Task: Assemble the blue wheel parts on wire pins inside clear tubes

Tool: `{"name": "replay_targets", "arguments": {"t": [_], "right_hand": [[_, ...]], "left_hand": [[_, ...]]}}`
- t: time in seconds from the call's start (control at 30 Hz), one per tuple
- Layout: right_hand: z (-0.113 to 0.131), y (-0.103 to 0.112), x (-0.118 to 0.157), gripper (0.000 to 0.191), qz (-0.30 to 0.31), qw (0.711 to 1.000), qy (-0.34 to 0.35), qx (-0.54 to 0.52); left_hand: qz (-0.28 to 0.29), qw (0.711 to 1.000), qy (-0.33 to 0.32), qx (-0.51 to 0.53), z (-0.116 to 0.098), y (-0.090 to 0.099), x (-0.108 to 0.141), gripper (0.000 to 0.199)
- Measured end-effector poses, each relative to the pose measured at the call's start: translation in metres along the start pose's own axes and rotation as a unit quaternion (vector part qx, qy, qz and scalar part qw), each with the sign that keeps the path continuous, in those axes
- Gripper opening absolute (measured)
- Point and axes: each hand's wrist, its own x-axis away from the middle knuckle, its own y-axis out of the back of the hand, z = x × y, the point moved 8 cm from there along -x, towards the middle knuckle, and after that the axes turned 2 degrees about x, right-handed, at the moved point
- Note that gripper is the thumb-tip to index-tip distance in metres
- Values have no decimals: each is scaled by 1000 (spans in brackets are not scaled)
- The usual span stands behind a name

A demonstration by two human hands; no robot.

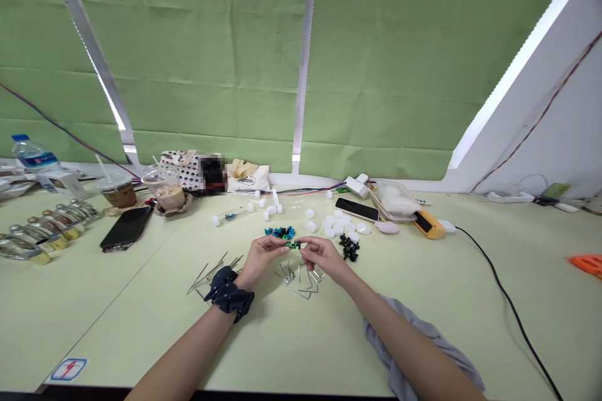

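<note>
Between the fingertips of my left hand [262, 258] and my right hand [324, 257] is a small green plastic piece [294, 245] with a dark end on the right. Both hands pinch it just above the table. Behind it lies a pile of blue plastic pieces [278, 232]. A heap of black plastic pieces [349, 247] sits right of my right hand. Bent metal rods [308, 291] lie under and in front of my hands, and longer metal rods [207, 276] lie left of my left wrist. White round caps [339, 223] are scattered beyond the black pieces.
A phone [357, 209] and a yellow device [429, 225] with a black cable [498, 288] lie to the right. Leftward are another phone [126, 229], iced drinks [117, 191] and several metallic items [44, 232]. Green blinds [211, 62] hang behind the table [291, 351].
</note>
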Motion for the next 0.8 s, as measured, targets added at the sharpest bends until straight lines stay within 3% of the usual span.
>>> {"name": "replay_targets", "arguments": {"t": [0.17, 0.43, 0.63, 0.8], "right_hand": [[-4, -3, 2, 42, 8, 999, -26, 21], [15, -5, 5, 45, 13, 1000, 21, -13], [-1, -1, 2, 49, 1, 1000, -23, 2], [-2, -8, 4, 39, 31, 999, -27, 19]], "left_hand": [[1, 1000, -6, -9, -1, 1, -1, 20], [-8, 1000, -8, -6, -1, 3, -1, 21], [13, 1000, -2, -19, -1, -2, 0, 20], [-12, 1000, -9, -24, -2, 5, -1, 21]]}}
